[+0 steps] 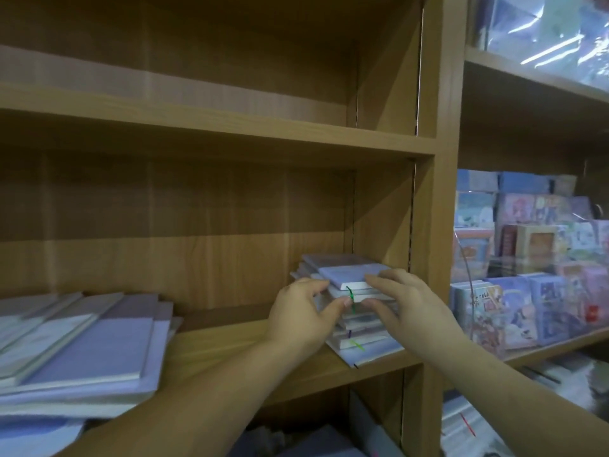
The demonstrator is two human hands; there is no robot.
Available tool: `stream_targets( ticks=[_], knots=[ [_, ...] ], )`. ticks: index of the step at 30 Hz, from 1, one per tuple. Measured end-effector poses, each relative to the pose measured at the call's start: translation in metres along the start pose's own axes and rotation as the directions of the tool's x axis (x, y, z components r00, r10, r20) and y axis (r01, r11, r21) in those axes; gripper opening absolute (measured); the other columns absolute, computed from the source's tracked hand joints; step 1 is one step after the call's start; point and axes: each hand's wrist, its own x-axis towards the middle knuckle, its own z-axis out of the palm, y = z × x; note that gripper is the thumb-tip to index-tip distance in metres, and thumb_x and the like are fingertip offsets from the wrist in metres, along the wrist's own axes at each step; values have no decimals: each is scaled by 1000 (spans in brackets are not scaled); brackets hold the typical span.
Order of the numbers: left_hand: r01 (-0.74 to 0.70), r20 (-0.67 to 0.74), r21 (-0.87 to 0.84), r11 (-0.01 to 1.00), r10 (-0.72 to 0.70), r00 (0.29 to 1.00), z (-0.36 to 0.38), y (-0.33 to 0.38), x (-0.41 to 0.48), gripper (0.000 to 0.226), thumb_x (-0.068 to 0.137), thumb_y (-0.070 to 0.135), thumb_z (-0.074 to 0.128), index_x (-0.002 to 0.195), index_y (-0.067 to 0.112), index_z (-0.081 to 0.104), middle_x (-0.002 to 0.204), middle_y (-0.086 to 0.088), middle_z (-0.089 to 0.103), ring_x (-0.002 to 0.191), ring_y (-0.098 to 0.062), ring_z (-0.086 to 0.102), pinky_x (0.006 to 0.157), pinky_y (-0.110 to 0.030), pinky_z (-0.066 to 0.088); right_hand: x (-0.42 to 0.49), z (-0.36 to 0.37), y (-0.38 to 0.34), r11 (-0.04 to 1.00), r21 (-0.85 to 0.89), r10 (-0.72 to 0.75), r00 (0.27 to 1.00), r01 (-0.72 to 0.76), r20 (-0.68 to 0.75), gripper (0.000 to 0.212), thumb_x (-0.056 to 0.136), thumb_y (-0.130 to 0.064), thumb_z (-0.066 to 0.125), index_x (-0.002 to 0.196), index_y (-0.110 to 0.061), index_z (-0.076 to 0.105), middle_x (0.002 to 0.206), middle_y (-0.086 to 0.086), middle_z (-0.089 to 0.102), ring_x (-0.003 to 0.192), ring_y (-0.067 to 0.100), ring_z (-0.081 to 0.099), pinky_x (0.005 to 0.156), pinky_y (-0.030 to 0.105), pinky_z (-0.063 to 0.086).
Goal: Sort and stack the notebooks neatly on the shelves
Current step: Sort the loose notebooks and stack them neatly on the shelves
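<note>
A stack of small pale blue and white notebooks [349, 275] stands at the right end of the middle wooden shelf [230, 344], against the side panel. Coloured ribbon markers hang from its front. My left hand [303, 311] grips the stack's left front side, thumb and fingers pinching the upper notebooks. My right hand [405, 298] holds the right front side, fingers lying over the top notebook and thumb underneath. A wider pile of larger blue and lilac notebooks [82, 351] lies at the left end of the same shelf, fanned unevenly.
The shelf above [214, 127] holds nothing in view. To the right, another shelf unit carries colourful illustrated booklets [527, 275] behind a clear plastic holder, and plastic-wrapped goods [543, 34] on top. More blue items lie on the shelf below [296, 446].
</note>
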Motion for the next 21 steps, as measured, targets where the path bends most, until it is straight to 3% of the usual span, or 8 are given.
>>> stream_targets(
  ticks=[4, 7, 10, 12, 15, 17, 19, 21],
  knots=[
    [79, 42, 5, 997, -79, 996, 5, 4, 8, 38, 89, 48, 72, 121, 26, 72, 100, 18, 67, 89, -4, 61, 84, -34, 58, 9, 0, -6, 992, 59, 116, 993, -113, -36, 40, 92, -47, 65, 128, -33, 62, 123, -14, 58, 112, 8, 55, 92, 32, 52],
    [108, 105, 40, 993, -112, 988, 6, 2, 8, 45, 93, 48, 67, 132, 28, 64, 119, 10, 69, 108, -14, 63, 93, -36, 55, 8, 3, -16, 987, -29, 158, 987, -160, -38, 37, 94, -44, 64, 128, -32, 58, 125, -10, 57, 114, 12, 54, 94, 35, 51],
    [44, 169, 25, 999, -48, 984, -5, 2, -8, 43, 96, 34, 64, 139, 30, 56, 130, 15, 63, 119, -8, 59, 98, -29, 50, -3, 4, -30, 990, -138, 21, 996, -33, -90, 40, 91, -33, 68, 129, -23, 61, 139, 3, 56, 130, 24, 50, 108, 45, 45],
    [-9, 152, -30, 999, 14, 988, -21, 2, -32, 53, 95, 25, 65, 146, 28, 50, 135, 18, 58, 122, -1, 55, 103, -26, 48, -11, 6, -48, 986, -123, -126, 983, 110, -133, 38, 89, -30, 69, 126, -20, 65, 137, 6, 58, 130, 26, 52, 107, 47, 46],
    [-60, 163, -98, 993, 75, 984, -59, -3, -80, 54, 91, 18, 64, 140, 37, 53, 123, 23, 64, 111, 4, 61, 98, -21, 51, -23, 12, -91, 964, 95, -235, 963, 248, -130, 31, 90, -33, 62, 118, -22, 69, 123, -3, 63, 120, 18, 58, 97, 38, 51],
    [-13, 158, -104, 994, 30, 987, -98, -14, -114, 57, 91, 20, 66, 143, 39, 50, 120, 23, 65, 109, 5, 61, 96, -19, 51, -28, 23, -129, 919, 276, -272, 960, 281, -72, 29, 89, -38, 57, 111, -26, 71, 112, -11, 64, 112, 10, 61, 92, 34, 53],
    [25, 81, -48, 999, -21, 996, -140, -29, -138, 62, 91, 25, 69, 148, 34, 46, 129, 20, 62, 111, 8, 60, 96, -18, 51, -32, 37, -166, 872, 400, -299, 954, 282, -22, 28, 89, -41, 56, 108, -28, 71, 106, -17, 64, 104, 4, 62, 90, 31, 53],
    [52, -14, 45, 998, -51, 999, -192, -43, -158, 56, 91, 26, 69, 145, 27, 54, 129, 17, 64, 110, 7, 61, 93, -21, 54, -35, 51, -210, 830, 482, -306, 952, 282, -30, 26, 88, -40, 58, 105, -26, 72, 101, -17, 65, 99, 2, 63, 89, 29, 52]
  ],
)
